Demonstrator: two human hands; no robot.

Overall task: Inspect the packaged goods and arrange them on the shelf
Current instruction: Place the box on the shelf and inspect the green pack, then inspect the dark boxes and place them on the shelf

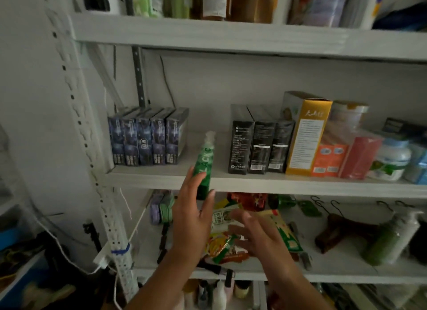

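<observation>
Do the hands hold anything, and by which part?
The left hand holds the green tube near its lower end; the right hand holds nothing.

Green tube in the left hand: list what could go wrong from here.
1. The green tube is slim and tilted, with its base at the front edge of the middle shelf. If the left hand lets go there, it may topple onto the packets below.
2. The right hand, blurred over those loose packets, might sweep some off.
</observation>
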